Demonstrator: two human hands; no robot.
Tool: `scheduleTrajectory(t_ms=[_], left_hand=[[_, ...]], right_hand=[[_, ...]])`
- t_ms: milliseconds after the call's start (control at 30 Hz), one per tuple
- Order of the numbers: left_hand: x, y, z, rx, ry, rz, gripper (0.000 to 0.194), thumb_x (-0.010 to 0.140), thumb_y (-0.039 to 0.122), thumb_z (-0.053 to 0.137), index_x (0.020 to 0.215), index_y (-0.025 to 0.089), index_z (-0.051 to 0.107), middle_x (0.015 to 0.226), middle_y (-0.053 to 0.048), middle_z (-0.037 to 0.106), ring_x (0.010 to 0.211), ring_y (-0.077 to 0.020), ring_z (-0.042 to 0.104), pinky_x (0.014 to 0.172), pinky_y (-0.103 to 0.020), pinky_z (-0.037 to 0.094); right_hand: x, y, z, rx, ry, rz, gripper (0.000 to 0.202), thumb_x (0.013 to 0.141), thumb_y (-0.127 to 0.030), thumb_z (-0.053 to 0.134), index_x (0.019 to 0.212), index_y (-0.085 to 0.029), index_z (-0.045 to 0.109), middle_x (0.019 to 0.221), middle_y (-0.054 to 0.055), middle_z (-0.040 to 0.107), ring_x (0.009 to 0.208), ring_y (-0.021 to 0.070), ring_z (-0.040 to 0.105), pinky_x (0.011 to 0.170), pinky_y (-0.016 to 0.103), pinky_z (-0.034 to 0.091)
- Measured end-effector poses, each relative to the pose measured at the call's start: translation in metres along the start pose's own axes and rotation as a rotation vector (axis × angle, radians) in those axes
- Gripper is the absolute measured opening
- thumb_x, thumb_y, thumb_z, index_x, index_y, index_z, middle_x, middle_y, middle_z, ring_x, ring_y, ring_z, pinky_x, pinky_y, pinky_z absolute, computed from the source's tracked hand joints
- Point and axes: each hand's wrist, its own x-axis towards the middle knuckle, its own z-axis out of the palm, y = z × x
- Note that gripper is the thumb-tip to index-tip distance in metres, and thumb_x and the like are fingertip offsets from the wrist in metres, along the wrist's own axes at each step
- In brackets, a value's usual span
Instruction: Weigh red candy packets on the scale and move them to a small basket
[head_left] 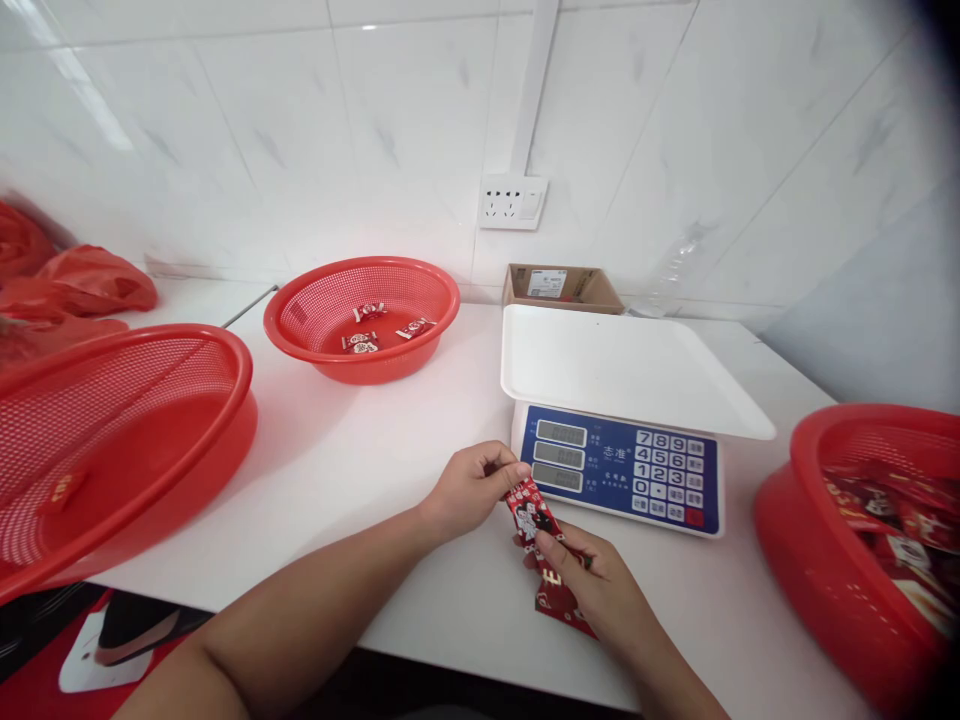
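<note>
Small red packet point(534, 520) with white print, glossy, held over the near edge of the white table point(360, 470), just in front of the scale point(622, 450). Pinched at its top by the left hand point(472, 490); gripped lower down by the right hand point(600, 590), along with a second red wrapper point(559, 600) partly hidden under the fingers. Print too small to read. Red basket point(862, 540) at right cut off by the frame.

Bare white counter point(360, 470) lies open between the left basket point(112, 430) and the scale point(622, 440), while the far basket point(361, 318) and right basket point(862, 540) hem the edges.
</note>
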Motion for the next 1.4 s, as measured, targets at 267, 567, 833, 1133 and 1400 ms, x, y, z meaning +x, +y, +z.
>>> scheduleTrajectory(t_ms=[267,567,833,1133,1400], left_hand=[[-0.001,0.003,0.0,0.014,-0.058,-0.05,0.031,0.079,0.044,0.052,0.068,0.016,0.047,0.055,0.006,0.044,0.049,-0.0067,0.037,0.047,-0.019,0.031],[-0.003,0.008,-0.001,0.066,-0.138,-0.042,0.039,0.085,0.046,0.039,0.061,0.016,0.044,0.05,0.005,0.043,0.048,-0.0079,0.04,0.05,-0.019,0.033],[-0.003,0.004,-0.001,0.077,-0.093,-0.056,0.036,0.082,0.045,0.045,0.059,0.017,0.041,0.05,0.007,0.04,0.046,-0.0071,0.035,0.046,-0.018,0.029],[-0.003,0.006,0.0,0.126,-0.078,-0.03,0.037,0.082,0.043,0.045,0.056,0.018,0.038,0.05,0.007,0.036,0.046,-0.0071,0.031,0.044,-0.018,0.026],[-0.002,0.004,-0.001,0.023,-0.052,0.005,0.045,0.088,0.047,0.03,0.058,0.017,0.043,0.049,0.004,0.041,0.049,-0.0093,0.04,0.05,-0.021,0.033]], right_hand=[[0.0,0.005,-0.002,-0.006,-0.025,0.0,0.037,0.075,-0.05,0.053,0.078,-0.016,0.066,0.071,0.004,0.063,0.07,0.017,0.058,0.061,0.027,0.045],[0.002,0.004,-0.004,0.063,-0.014,0.013,0.039,0.075,-0.05,0.052,0.089,-0.016,0.067,0.078,0.005,0.064,0.071,0.0172,0.059,0.061,0.027,0.046],[0.001,0.005,-0.004,-0.053,-0.071,-0.027,0.041,0.078,-0.051,0.048,0.092,-0.017,0.066,0.073,0.004,0.061,0.068,0.0156,0.054,0.061,0.027,0.043],[0.002,0.003,-0.004,-0.096,-0.079,-0.027,0.04,0.077,-0.051,0.047,0.081,-0.016,0.064,0.07,0.004,0.06,0.066,0.0153,0.053,0.06,0.027,0.042],[-0.001,-0.004,0.001,0.175,0.15,0.005,0.04,0.066,-0.052,0.061,0.077,-0.014,0.068,0.061,0.004,0.062,0.061,0.0152,0.056,0.053,0.025,0.045]])
